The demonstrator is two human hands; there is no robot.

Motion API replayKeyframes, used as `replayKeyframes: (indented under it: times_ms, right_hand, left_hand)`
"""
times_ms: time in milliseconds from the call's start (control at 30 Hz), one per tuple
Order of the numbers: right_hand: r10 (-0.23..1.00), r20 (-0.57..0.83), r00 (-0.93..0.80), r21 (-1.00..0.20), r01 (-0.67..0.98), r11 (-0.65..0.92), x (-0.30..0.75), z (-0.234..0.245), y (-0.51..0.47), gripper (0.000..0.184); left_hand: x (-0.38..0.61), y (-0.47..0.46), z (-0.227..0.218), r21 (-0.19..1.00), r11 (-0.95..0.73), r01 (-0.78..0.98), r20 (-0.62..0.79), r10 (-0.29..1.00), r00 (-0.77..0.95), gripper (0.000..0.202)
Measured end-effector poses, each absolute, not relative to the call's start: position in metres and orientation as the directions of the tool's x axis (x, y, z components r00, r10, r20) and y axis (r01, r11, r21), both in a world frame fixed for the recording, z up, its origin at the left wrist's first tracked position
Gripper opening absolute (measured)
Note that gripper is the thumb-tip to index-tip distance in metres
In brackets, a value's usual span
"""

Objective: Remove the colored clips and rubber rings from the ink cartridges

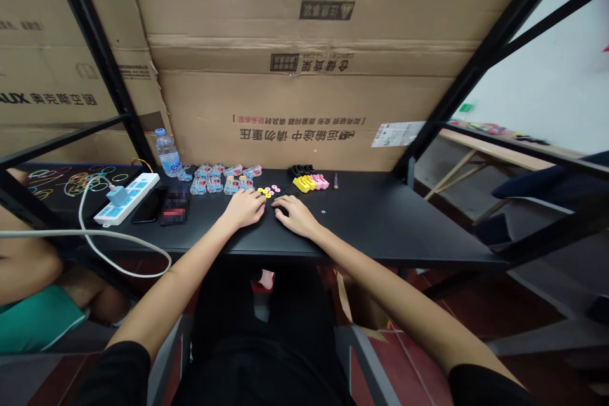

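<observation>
Left fingers [255, 200] beside yellow pieces [264, 192]; right fingers [281, 202] spread on desk [380, 228]

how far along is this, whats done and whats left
Done-looking: yellow pieces and pink pieces lie lined up beside black ones. In hand: the left hand and right hand rest empty-looking by small yellow and pink bits. Remaining: clear packets sit grouped.

Under my fingers [254, 202], the counter [390, 228] is smooth, matt black. The carton [304, 101] behind it is rough corrugated cardboard. The water bottle [168, 155] is clear, glossy plastic, the power strip [126, 200] white plastic, and the small yellow and pink pieces [267, 191] smooth plastic.
</observation>
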State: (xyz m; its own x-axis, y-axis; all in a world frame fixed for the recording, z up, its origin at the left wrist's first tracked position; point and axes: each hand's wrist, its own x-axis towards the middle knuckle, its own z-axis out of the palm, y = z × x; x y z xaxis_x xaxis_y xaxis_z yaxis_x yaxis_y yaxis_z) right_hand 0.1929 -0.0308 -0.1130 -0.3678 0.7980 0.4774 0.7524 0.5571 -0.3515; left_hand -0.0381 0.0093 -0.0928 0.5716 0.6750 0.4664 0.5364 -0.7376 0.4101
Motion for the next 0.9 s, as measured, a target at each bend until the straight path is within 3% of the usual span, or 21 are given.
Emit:
replayKeyframes:
  times_ms: [133,400,633,900]
  right_hand:
    - [0.713,0.527,-0.462,-0.359,0.639,0.68,0.194,-0.108,-0.025,0.023]
    - [0.531,0.627,-0.569,-0.187,0.552,0.812,0.205,-0.101,0.027,0.023]
    - [0.623,0.614,-0.485,-0.313,0.575,0.756,0.217,-0.091,0.061,0.022]
    - [0.696,0.604,-0.389,-0.401,0.606,0.687,0.248,-0.079,0.048,0.019]
  left_hand:
    - [-0.024,0.049,-0.075,0.387,-0.749,0.538,0.516,0.66,0.546,0.016]
    - [-0.048,0.126,-0.057,0.412,-0.758,0.506,0.566,0.648,0.509,0.015]
    - [-0.076,0.116,-0.072,0.524,-0.708,0.474,0.515,0.707,0.486,0.021]
    - [-0.079,0.102,-0.072,0.512,-0.698,0.5,0.434,0.713,0.551,0.023]
